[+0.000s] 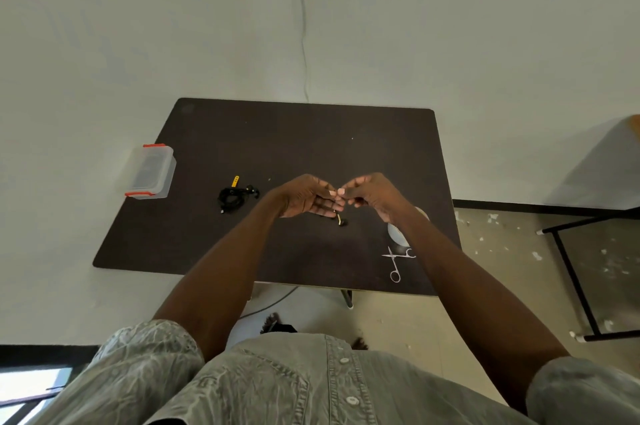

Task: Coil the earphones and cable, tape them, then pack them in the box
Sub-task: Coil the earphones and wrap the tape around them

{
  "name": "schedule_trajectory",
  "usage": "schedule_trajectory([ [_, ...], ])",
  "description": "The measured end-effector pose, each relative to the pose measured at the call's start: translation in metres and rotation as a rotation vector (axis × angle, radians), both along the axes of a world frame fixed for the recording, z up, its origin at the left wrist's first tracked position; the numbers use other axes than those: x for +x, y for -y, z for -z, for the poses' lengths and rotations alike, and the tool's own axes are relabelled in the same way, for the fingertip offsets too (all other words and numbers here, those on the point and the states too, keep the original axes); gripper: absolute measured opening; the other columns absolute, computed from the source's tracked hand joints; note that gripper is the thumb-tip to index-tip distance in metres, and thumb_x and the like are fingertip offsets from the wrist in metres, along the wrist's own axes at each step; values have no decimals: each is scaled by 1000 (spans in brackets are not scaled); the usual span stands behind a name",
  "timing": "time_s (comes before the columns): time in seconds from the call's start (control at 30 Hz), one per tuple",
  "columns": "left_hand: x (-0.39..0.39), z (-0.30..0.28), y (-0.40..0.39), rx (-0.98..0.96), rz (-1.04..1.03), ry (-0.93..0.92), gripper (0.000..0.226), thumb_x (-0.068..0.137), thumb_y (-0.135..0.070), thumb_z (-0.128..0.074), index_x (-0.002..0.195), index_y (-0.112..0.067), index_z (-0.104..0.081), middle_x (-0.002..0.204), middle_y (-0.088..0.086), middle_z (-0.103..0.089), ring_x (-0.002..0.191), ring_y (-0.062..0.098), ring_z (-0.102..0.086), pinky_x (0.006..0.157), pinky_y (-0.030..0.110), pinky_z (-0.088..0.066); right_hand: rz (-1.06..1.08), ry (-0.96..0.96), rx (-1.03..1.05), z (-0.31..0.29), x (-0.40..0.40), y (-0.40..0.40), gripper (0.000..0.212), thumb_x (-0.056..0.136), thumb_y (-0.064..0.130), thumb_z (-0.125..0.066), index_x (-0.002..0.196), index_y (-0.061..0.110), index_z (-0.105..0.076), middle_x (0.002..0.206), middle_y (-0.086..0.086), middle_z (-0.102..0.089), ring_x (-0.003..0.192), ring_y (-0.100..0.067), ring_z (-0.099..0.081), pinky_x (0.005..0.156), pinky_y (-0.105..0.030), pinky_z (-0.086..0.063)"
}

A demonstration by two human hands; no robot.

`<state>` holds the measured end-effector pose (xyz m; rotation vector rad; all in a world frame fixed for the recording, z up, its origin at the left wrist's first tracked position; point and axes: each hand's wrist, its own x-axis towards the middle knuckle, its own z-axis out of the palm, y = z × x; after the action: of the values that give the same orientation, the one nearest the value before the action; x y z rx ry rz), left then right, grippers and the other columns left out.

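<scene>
**Earphones pinched over mid-desk, loose end dangling**

While both hands meet above the middle of the desk, the left hand and right hand have fingertips curled together, pinching the earphones, whose free end hangs below. That dangling end could snag or unwind if either pinch slackens. A coiled black cable lies toward the left edge, the box closed on that edge. Scissors and tape roll crowd the near right corner; open room lies toward the far edge.
</scene>
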<state>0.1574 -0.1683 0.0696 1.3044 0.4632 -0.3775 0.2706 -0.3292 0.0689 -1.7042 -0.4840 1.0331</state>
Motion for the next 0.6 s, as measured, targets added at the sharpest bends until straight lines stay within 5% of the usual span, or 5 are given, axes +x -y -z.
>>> schedule_trajectory([
  [0.13, -11, 3, -23, 25, -16, -34, 24, 94, -2, -51, 111, 12, -61, 104, 21, -69, 97, 29, -69, 89, 43, -56, 5, 36, 12, 2, -13, -26, 3, 81, 5, -75, 79, 5, -73, 67, -5, -67, 64, -12, -57, 59, -22, -45],
  [0.33, -35, 9, -81, -23, -163, -134, 23, 91, -1, -55, 111, 10, -62, 105, 21, -68, 101, 32, -67, 90, 47, -54, -8, 296, -67, 6, -45, -84, 8, 87, 12, -68, 79, 10, -70, 72, -8, -64, 67, -15, -54, 67, -32, -46],
  [0.5, -66, 14, -134, -274, -329, -216, 19, 90, -2, -53, 104, 5, -65, 109, 18, -68, 101, 28, -68, 84, 44, -56, 29, 602, -75, 13, -89, -139, 15, 90, 2, -52, 87, 7, -66, 83, -1, -63, 72, -9, -55, 62, -14, -40],
  [0.6, -82, 23, -162, -455, -416, -311, 22, 88, 1, -54, 104, 9, -65, 109, 21, -69, 101, 30, -69, 81, 44, -57, 68, 701, -8, 23, -112, -171, 13, 89, -2, -53, 82, 5, -62, 85, -1, -60, 79, -12, -54, 67, -19, -37],
])
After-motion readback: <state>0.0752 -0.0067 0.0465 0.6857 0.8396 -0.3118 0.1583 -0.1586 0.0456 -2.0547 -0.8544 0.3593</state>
